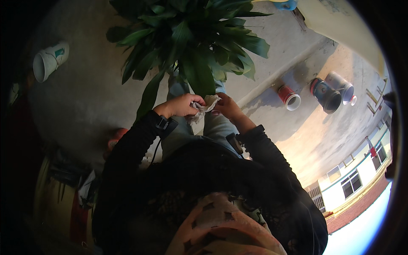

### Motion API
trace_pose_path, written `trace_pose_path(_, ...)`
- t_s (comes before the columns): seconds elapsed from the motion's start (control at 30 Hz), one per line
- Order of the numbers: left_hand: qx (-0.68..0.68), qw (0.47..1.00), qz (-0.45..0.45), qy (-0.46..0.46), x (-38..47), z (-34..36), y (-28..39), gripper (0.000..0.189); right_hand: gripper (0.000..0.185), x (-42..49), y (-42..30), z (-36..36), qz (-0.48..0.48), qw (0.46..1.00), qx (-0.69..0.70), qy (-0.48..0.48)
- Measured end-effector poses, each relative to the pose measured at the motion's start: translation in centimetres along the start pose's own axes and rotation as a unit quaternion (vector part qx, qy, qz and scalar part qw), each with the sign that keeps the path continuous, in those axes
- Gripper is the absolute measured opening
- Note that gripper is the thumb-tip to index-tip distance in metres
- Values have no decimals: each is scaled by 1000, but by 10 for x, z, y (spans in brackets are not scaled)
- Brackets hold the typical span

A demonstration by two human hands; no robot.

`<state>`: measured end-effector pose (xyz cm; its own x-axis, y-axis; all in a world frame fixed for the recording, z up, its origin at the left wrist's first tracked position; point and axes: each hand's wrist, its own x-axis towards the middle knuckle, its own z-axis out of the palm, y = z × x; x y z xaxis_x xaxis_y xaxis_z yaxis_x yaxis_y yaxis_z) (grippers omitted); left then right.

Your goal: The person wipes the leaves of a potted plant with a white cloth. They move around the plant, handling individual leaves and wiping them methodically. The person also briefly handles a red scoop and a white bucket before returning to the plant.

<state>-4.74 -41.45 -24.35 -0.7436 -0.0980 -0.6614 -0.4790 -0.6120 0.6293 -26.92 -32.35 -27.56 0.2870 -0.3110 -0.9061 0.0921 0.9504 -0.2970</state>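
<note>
A crumpled light cloth [204, 110] is between my two hands, above my jeans. My left hand [182, 105] has its fingers closed on the cloth's left side. At the cloth's upper right edge, my right hand [227, 106] pinches it between bent fingers; part of its grip is hidden. Directly beyond my hands stands a large plant with broad dark green leaves [194, 47]. One long leaf hangs down just behind the cloth, and another [149, 95] droops beside my left forearm. The plant's base is hidden by the leaves.
On the concrete floor [86, 89], a white bucket [57, 57] is at the far left. A red and white bucket [288, 97], a dark bucket [325, 95] and a pale bucket [339, 84] are at the right. A red object [118, 137] is near my left elbow.
</note>
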Motion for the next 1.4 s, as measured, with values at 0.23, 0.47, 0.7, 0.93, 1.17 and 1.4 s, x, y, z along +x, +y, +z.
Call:
trace_pose_path(0.23,-23,989,101,110,17,-17,22,32,65,22,-30,-74,-275,786,-302,464)
trace_pose_path(0.47,61,978,143,137,56,-4,22,31,56,70,-51,-117,-127,819,-432,355)
trace_pose_path(0.7,44,946,170,274,102,16,16,31,27,23,-37,-115,-68,971,-188,130)
trace_pose_path(0.93,211,921,170,279,164,34,-3,32,30,-8,-52,-93,14,998,-48,-23)
trace_pose_path(1.17,270,860,86,424,227,-65,-54,27,36,-14,-56,-90,14,997,30,-75)
trace_pose_path(1.4,290,916,135,241,188,-37,-11,33,34,-20,-52,-83,7,998,9,-59)
